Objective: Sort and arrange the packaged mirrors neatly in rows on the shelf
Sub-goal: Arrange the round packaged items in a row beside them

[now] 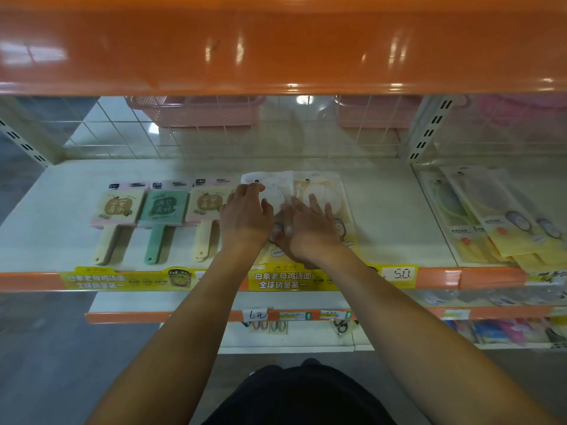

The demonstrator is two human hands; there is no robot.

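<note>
Three packaged hand mirrors lie in a row on the white shelf (67, 191): a pink one (118, 210), a green one (162, 211), another pink one (205, 210). To their right lie two flat clear packs with round mirrors, a white one (276, 182) and a yellow one (325, 191). My left hand (245, 216) rests on the white pack, fingers curled over its left edge. My right hand (310, 225) lies flat, fingers spread, across the seam between the two packs. Much of both packs is hidden under my hands.
A loose fanned pile of similar yellow and clear packs (497, 219) lies on the neighbouring shelf bay at the right. Pink baskets (199, 113) show behind the wire back grid. An orange shelf (276, 47) overhangs above. Price labels (402, 274) line the front edge.
</note>
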